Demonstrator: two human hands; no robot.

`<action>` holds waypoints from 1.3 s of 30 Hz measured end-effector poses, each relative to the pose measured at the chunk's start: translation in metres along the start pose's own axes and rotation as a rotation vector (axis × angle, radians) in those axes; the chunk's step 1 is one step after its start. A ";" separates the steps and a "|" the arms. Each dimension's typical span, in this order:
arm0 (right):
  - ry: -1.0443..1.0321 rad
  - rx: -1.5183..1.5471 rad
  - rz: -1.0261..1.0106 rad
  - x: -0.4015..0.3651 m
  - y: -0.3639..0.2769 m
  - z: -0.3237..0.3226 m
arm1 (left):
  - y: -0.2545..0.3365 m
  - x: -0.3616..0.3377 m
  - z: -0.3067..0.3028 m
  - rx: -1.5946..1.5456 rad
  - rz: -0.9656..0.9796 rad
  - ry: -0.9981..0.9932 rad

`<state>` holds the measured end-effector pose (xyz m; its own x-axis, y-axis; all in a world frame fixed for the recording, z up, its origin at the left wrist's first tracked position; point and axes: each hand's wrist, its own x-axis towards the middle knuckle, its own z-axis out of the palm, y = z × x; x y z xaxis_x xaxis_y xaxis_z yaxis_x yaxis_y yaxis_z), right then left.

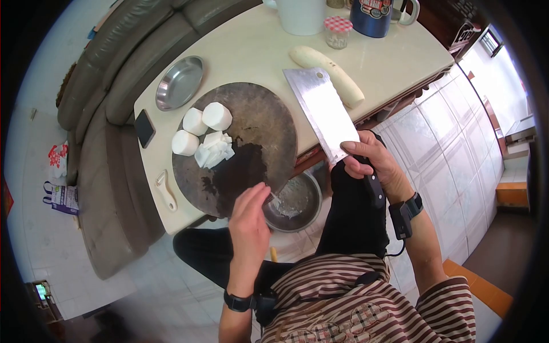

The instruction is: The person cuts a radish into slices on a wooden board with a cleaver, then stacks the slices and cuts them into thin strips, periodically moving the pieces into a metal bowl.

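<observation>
My right hand (372,160) grips a cleaver (325,111) near the base of its black handle, with the thumb on the broad blade. The blade is raised off the board and points up and left. My left hand (250,220) is at the near edge of a round, dark-stained chopping board (263,114), its fingers stretched out. A small pale bit shows by its fingertips, above a metal bowl (300,200) that holds whitish scraps. On the board sit several thick white radish chunks (217,116) and a heap of cut radish pieces (214,151).
A long white radish (329,74) lies behind the cleaver. A metal dish (179,83), phone (144,128) and peeler (166,191) are on the table's left side. A jar (338,33), blue mug (372,17) and white container (300,16) stand at the back.
</observation>
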<state>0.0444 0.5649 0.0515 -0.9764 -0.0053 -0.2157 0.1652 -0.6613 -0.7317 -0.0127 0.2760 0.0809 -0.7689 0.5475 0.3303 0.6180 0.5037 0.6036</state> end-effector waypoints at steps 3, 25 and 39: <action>0.038 0.000 0.006 -0.002 -0.002 0.005 | -0.004 0.004 0.007 0.036 0.029 -0.054; 0.054 0.035 -0.008 -0.005 -0.004 0.001 | 0.004 -0.013 0.003 0.208 0.048 -0.100; 0.010 -0.036 -0.020 -0.011 -0.012 0.003 | -0.009 -0.004 -0.015 0.156 0.064 0.002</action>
<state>0.0523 0.5706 0.0645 -0.9782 0.0159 -0.2071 0.1503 -0.6338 -0.7587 -0.0177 0.2594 0.0858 -0.7272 0.5806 0.3662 0.6837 0.5653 0.4615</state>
